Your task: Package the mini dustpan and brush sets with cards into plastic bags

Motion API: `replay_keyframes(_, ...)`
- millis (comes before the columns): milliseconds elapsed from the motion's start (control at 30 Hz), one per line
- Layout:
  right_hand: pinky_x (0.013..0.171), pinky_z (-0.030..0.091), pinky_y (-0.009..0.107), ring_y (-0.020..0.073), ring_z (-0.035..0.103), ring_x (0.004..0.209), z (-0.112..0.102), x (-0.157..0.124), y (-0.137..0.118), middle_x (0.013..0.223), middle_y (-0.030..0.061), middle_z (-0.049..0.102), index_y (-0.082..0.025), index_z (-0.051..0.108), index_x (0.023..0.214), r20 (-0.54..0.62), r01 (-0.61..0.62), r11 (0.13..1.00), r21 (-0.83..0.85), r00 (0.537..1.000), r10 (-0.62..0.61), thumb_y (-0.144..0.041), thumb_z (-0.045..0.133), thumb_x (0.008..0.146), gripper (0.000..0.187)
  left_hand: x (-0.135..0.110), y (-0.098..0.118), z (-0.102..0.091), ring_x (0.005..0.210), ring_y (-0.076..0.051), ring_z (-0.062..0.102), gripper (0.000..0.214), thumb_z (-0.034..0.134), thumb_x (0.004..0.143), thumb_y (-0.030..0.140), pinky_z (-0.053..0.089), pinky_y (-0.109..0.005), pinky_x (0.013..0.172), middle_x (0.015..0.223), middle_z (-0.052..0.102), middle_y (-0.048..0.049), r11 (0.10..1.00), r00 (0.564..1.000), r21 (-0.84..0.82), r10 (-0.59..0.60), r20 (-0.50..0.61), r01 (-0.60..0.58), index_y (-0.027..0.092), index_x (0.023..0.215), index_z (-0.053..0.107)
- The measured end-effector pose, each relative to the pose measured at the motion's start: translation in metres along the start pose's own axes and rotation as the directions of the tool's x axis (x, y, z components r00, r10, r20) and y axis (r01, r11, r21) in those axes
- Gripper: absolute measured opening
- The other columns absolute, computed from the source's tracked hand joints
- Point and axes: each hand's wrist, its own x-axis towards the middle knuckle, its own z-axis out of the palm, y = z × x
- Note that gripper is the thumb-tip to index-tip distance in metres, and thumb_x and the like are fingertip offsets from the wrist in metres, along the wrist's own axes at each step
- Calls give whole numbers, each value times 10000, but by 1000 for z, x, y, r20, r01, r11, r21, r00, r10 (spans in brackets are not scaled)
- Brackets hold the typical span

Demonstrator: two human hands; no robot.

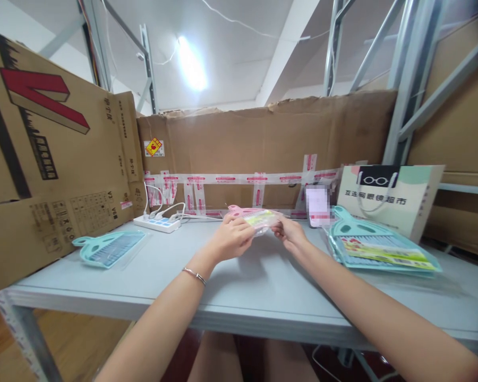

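Note:
Over the middle of the table, both my hands hold a pink dustpan set (pixel 239 210) in a clear plastic bag, with a yellow-green label card (pixel 262 217) on it. My left hand (pixel 231 237) has its fingers closed over the left part of the package and covers much of it. At the bag's right end, my right hand (pixel 290 232) pinches the plastic. A teal dustpan with a brush (pixel 113 249) lies on the left of the table. To the right are teal dustpan sets (pixel 382 249) in clear bags, with a similar label card on top.
A white power strip (pixel 159 224) with plugged cables sits at the back left. A phone (pixel 318 207) leans upright near a paper gift bag (pixel 406 199). Large cardboard boxes (pixel 231 143) close off the back and left of the grey table (pixel 171 281).

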Motion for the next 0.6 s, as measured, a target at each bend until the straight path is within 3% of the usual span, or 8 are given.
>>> replay_keyframes(167,364,362,141,80,556,380,2,0,2,423,-13,589,-165,533,653,30,24,1000,7,999,-24,-127,581,756,120,-4,-10,-3,866,-227,476,227,444,855,372,243,-385,839,781,625,-86,957,950,86,-258,-177,276,206,823,596)
replay_keyframes(267,365,381,152,98,579,400,2,1,3,439,-9,604,-166,566,708,41,47,999,6,998,-47,-161,606,742,53,-5,-12,-6,879,-231,461,222,484,834,398,243,-387,818,888,612,-92,933,944,207,-252,-212,296,214,873,600)
replay_keyframes(400,358,383,133,76,566,386,-1,3,-1,427,-20,596,-158,568,721,-18,0,997,82,1000,1,-81,524,767,100,-7,-15,-11,895,-217,460,179,423,864,245,248,-385,813,926,571,-79,901,939,302,-244,-241,311,225,859,601)
replay_keyframes(500,350,377,113,59,557,376,-5,6,-6,422,-29,589,-161,542,678,-59,-22,992,126,998,30,-40,472,786,176,-10,-24,-13,926,-227,461,178,437,861,271,268,-401,835,919,548,-75,860,869,221,-385,-312,460,211,800,593)
replay_keyframes(567,347,383,113,63,561,378,-7,8,-7,423,-28,590,-162,536,666,-42,-1,993,115,999,6,-45,479,788,179,-13,-30,-9,951,-232,472,189,519,819,337,307,-401,840,967,540,-70,851,828,54,-490,-272,522,219,952,582)
replay_keyframes(600,344,386,116,67,562,377,-8,8,-7,422,-24,591,-161,538,666,-15,21,994,103,1000,-19,-52,488,788,170,-14,-33,-6,960,-232,480,359,589,769,371,332,-397,837,1015,534,-74,843,818,-59,-534,-215,535,227,1093,535)
